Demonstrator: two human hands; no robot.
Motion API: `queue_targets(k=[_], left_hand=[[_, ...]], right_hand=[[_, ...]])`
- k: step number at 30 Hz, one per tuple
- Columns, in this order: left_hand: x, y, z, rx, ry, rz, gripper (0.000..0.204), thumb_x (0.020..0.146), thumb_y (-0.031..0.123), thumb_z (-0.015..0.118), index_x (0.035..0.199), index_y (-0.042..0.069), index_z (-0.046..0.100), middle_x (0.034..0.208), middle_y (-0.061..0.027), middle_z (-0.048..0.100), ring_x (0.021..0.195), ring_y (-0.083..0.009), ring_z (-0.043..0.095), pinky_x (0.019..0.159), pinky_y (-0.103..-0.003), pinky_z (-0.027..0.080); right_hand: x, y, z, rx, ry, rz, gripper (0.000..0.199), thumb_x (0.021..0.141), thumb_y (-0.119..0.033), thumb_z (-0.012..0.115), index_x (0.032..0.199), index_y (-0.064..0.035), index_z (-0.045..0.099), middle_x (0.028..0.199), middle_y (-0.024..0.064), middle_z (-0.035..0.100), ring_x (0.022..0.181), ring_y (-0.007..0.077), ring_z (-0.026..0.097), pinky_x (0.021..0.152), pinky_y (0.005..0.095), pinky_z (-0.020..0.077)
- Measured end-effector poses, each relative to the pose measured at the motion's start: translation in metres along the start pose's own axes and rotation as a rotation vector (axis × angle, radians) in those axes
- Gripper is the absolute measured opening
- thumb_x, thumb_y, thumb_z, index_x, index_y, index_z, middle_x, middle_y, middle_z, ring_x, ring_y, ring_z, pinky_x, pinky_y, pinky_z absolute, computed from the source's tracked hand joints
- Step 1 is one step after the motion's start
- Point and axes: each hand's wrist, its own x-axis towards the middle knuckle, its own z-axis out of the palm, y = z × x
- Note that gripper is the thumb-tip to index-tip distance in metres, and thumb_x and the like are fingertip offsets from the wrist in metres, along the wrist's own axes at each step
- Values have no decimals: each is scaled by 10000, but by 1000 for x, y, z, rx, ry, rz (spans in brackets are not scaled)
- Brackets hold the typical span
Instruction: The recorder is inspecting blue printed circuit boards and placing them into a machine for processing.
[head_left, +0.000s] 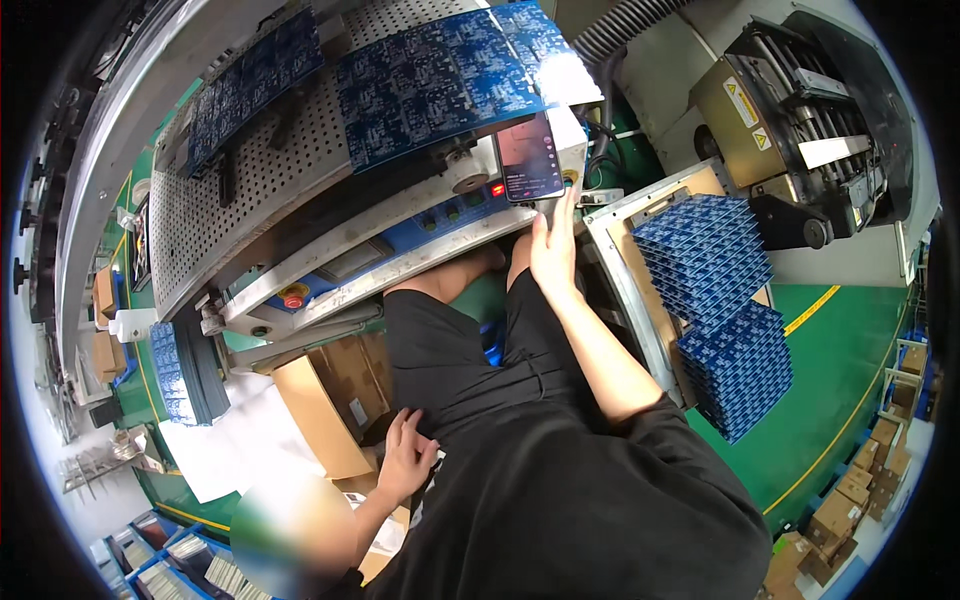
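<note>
My right hand (553, 248) reaches up to the right end of the machine's front panel, fingers stretched out and nothing held. Its longest fingertip is at a small round button (569, 178) beside a smartphone (530, 155). The phone leans on the panel with its screen lit. Beside my hip rests my left hand (404, 460), holding nothing, its fingers apart against my black clothing. Large blue circuit board panels (430, 85) lie on the perforated metal table (345, 115) above the panel, and another blue board panel (255, 90) is farther left.
Stacked blue circuit boards (700, 260) stand on a framed tray to my right. A second machine (765, 120) is at the far right. On the panel's left sits a red knob (293, 296). A cardboard box (320, 415) and racked boards (175, 375) are at left.
</note>
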Motion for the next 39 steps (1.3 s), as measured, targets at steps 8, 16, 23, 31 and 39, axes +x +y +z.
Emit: queue_targets(k=[8, 16, 23, 31, 39], left_hand=[[-96, -108, 70, -1380, -546, -1175, 651, 885, 450, 576, 1325, -9, 440, 1286, -173, 533, 1138, -300, 552, 951, -371, 464], [-29, -53, 60, -1468, -630, -1238, 619, 883, 470, 569, 1286, 8, 483, 1231, -148, 564, 1092, -274, 562, 939, -367, 467], [6, -20, 53, -1518, -707, -1287, 595, 882, 487, 564, 1252, 23, 521, 1183, -125, 591, 1052, -252, 570, 928, -363, 469], [-3, -24, 26, -1582, -808, -1348, 573, 881, 507, 557, 1214, 41, 564, 1128, -100, 622, 1006, -226, 580, 916, -358, 472], [-5, -18, 28, -1539, -831, -1352, 559, 883, 514, 552, 1193, 50, 586, 1102, -88, 637, 983, -212, 585, 909, -355, 475]], right_hand=[[5, 12, -5, -109, 127, -58, 519, 951, -121, 451, 1401, 74, 280, 1404, 293, 342, 1321, 386, 351, 1108, 405, 262], [22, -51, -50, 147, -114, -94, 369, 931, -156, 499, 1275, -27, 466, 1253, 207, 490, 1123, 344, 509, 986, 383, 394], [24, -51, -51, 8, -148, -174, 370, 931, -189, 516, 1274, -53, 487, 1230, 192, 495, 1101, 352, 516, 944, 384, 424], [30, -52, -60, 105, -116, -174, 356, 947, -217, 503, 1275, -79, 501, 1223, 196, 483, 1079, 336, 522, 908, 374, 444], [31, -56, -62, 69, -187, -130, 340, 951, -208, 498, 1263, -73, 512, 1235, 198, 471, 1078, 337, 521, 895, 366, 452]])
